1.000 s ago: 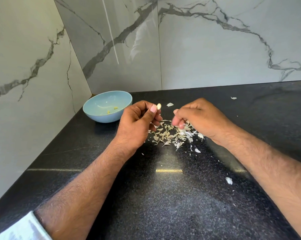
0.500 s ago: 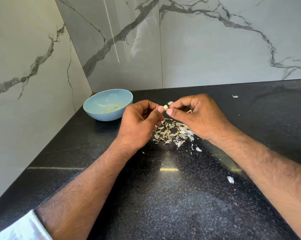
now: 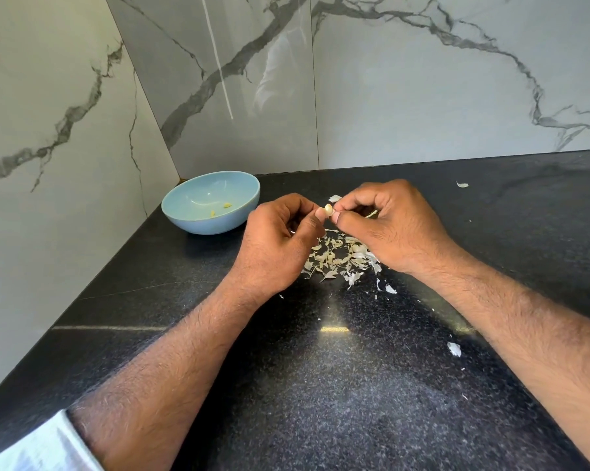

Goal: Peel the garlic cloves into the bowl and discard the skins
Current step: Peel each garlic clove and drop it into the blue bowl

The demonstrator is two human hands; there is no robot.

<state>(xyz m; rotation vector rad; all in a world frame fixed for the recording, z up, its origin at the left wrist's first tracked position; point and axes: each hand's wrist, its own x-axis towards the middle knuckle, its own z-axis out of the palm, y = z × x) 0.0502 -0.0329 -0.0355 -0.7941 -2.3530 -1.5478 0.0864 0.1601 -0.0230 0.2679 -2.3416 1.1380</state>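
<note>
A small pale garlic clove [image 3: 328, 209] is held between both hands above the black counter. My left hand [image 3: 280, 239] pinches it between thumb and fingertips. My right hand [image 3: 388, 222] meets it from the right, thumb and forefinger pinching the clove; a thin strip of skin [image 3: 371, 214] shows inside its curled fingers. Below the hands lies a pile of garlic skins [image 3: 341, 258]. The light blue bowl [image 3: 184, 217] stands at the back left in the corner, with two small peeled cloves [image 3: 220, 209] inside.
Stray skin flakes lie on the counter at the back right [image 3: 462, 184], near the right forearm [image 3: 453, 349] and just behind the hands [image 3: 334, 198]. Marble walls close the corner at left and back. The black counter [image 3: 320, 385] stretches toward me.
My right hand rose from the skin pile and came to the clove held by my left hand. Both hands now pinch the clove together.
</note>
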